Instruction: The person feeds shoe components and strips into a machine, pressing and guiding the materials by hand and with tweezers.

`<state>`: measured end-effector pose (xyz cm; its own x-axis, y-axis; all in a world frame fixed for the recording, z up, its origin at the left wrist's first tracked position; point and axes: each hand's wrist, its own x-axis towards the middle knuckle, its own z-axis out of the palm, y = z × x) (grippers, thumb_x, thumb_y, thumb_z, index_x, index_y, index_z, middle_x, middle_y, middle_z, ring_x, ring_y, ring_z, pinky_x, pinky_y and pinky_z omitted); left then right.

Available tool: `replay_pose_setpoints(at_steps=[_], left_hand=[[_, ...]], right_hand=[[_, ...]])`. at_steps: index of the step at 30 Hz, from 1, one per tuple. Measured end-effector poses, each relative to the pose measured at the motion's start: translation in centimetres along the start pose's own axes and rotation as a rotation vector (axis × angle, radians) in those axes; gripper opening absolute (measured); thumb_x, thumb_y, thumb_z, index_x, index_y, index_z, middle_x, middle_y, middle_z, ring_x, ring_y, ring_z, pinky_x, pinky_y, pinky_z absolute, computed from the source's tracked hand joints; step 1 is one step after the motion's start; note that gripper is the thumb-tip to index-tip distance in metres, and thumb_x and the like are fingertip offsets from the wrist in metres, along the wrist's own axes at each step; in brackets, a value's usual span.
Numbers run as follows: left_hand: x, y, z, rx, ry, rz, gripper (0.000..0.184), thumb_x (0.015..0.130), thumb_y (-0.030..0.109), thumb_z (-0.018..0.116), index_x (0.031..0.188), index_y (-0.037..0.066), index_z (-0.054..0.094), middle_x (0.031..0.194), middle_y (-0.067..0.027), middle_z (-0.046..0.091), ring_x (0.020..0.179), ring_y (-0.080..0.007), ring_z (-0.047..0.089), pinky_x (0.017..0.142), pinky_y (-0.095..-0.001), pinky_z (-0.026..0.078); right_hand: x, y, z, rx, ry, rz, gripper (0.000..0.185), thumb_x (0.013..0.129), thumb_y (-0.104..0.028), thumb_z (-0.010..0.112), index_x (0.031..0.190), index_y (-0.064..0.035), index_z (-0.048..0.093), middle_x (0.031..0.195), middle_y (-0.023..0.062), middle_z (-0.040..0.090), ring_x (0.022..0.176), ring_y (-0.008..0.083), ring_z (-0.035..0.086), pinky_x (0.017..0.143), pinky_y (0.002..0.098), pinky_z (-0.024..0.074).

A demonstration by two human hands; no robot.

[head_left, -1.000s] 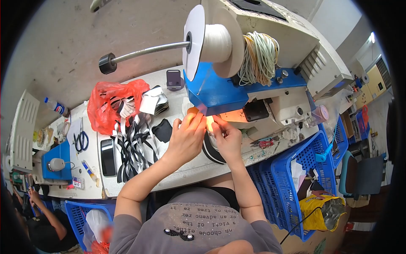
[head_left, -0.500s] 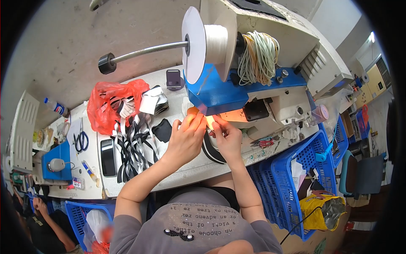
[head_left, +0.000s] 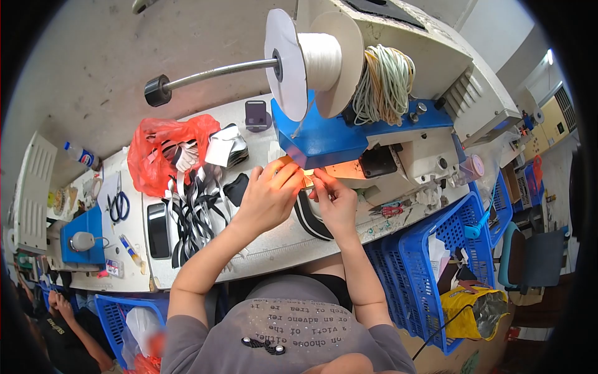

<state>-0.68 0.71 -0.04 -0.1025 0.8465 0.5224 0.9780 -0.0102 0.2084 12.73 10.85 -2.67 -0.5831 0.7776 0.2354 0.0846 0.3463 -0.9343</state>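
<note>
Head view: at centre, just below the front end of a blue machine head (head_left: 321, 146), a small pale piece (head_left: 308, 180), yellow-orange in the warm light, between the fingertips of the left hand (head_left: 272, 192) and the right hand (head_left: 334, 196). Too small and too bright for telling its exact shape or material.

By judgement, step in hand: a fine positioning of this piece at the machine, with both hands together. By judgement also, called for by the next move: a steady pinch, small and slow adjustments, fingertips well clear of any working part under the head.

Right hand nearly closed, with thumb and forefinger pinching the piece at its right side. Left hand half curled, fingers bent and a little spread, tips at the left side of the piece; firm grip or only light touch, not clear, because partly hidden.

Just below, between the hands, a black-and-white strap (head_left: 307, 219), curved over the worktop (head_left: 274, 242); joined to the piece or separate, not possible to say. Further left, a black cloth (head_left: 236, 189), then a bundle of black and white strips (head_left: 192, 218) and a red bag (head_left: 151, 159). Above the machine head, a white spool (head_left: 321, 61).
</note>
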Motion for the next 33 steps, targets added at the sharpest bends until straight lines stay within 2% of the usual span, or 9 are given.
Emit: replay_pose_setpoints(at_steps=[2,5,9,12,15,20,23,26,33], left_hand=[[0.3,-0.5,-0.2,-0.027,0.009,0.035,0.026,0.079,0.013,0.063,0.103,0.004,0.063,0.101,-0.0079,0.059,0.101,-0.0264,0.052,0.078,-0.0386,0.039],[0.6,-1.2,-0.3,-0.093,0.017,0.052,0.021,0.079,0.013,0.064,0.098,0.004,0.065,0.098,-0.0076,0.059,0.099,-0.0269,0.052,0.079,-0.0381,0.039],[0.9,-2.2,-0.1,-0.269,0.004,0.020,0.013,0.080,0.011,0.064,0.091,0.005,0.065,0.095,-0.0083,0.059,0.096,-0.0279,0.052,0.081,-0.0378,0.040],[1.3,-3.6,0.6,-0.460,-0.060,-0.111,0.010,0.080,0.010,0.064,0.089,0.005,0.064,0.102,-0.0103,0.058,0.103,-0.0294,0.050,0.088,-0.0384,0.039],[3.0,-5.5,1.9,-0.521,0.076,-0.136,0.010,0.081,0.011,0.064,0.087,0.004,0.063,0.112,-0.0126,0.055,0.110,-0.0316,0.048,0.096,-0.0384,0.037],[5.2,-7.9,1.9,-0.825,-0.372,-0.333,0.044,0.086,0.021,0.061,0.127,0.008,0.052,0.140,-0.0148,0.043,0.129,-0.0375,0.034,0.106,-0.0411,0.031],[5.4,-9.1,3.0,-1.002,-0.418,-0.423,0.049,0.085,0.017,0.063,0.131,0.009,0.049,0.141,-0.0112,0.041,0.133,-0.0307,0.032,0.108,-0.0399,0.030],[5.8,-9.4,2.9,-0.961,-0.445,-0.436,0.052,0.085,0.013,0.064,0.134,0.009,0.046,0.142,-0.0079,0.040,0.134,-0.0244,0.032,0.109,-0.0381,0.030],[5.7,-10.6,3.6,-0.888,-0.382,-0.325,0.035,0.086,0.009,0.061,0.121,0.007,0.057,0.132,-0.0120,0.048,0.121,-0.0265,0.046,0.102,-0.0382,0.037]], right_hand=[[-0.1,0.4,0.3,0.007,0.030,-0.033,0.030,0.083,0.000,0.062,0.113,-0.0021,0.065,0.075,0.0102,0.068,0.061,0.0116,0.063,0.058,0.0234,0.0476],[-0.3,0.1,0.4,-0.170,0.093,-0.268,0.031,0.081,-0.002,0.064,0.112,-0.0066,0.065,0.072,0.0098,0.066,0.058,0.0164,0.062,0.056,0.0265,0.0478],[-0.4,0.3,0.6,-0.344,0.027,-0.370,0.034,0.078,-0.006,0.067,0.111,-0.0119,0.066,0.068,0.0076,0.064,0.057,0.0211,0.062,0.053,0.0322,0.0472],[-0.3,0.4,0.6,-0.431,0.014,-0.400,0.037,0.076,-0.006,0.066,0.112,-0.0132,0.065,0.066,0.0062,0.063,0.057,0.0227,0.062,0.052,0.0347,0.0468],[-0.3,0.3,0.5,-0.468,-0.008,-0.379,0.039,0.074,-0.005,0.065,0.113,-0.0134,0.064,0.066,0.0054,0.064,0.058,0.0236,0.062,0.053,0.0356,0.0474],[-0.3,-0.1,0.4,-0.437,-0.016,-0.357,0.042,0.073,-0.003,0.062,0.114,-0.0131,0.063,0.071,0.0055,0.067,0.060,0.0246,0.064,0.054,0.0364,0.0478],[-0.3,-0.4,0.2,-0.446,-0.043,-0.335,0.045,0.072,-0.003,0.061,0.115,-0.0133,0.062,0.072,0.0052,0.068,0.061,0.0247,0.065,0.054,0.0362,0.0480],[-0.2,-0.5,0.1,-0.485,-0.060,-0.334,0.047,0.071,-0.002,0.061,0.117,-0.0133,0.061,0.072,0.0046,0.068,0.060,0.0252,0.064,0.054,0.0365,0.0483],[0.0,0.1,0.1,-0.458,-0.066,-0.359,0.048,0.071,-0.005,0.062,0.119,-0.0132,0.060,0.068,0.0060,0.066,0.059,0.0268,0.063,0.053,0.0381,0.0477]])
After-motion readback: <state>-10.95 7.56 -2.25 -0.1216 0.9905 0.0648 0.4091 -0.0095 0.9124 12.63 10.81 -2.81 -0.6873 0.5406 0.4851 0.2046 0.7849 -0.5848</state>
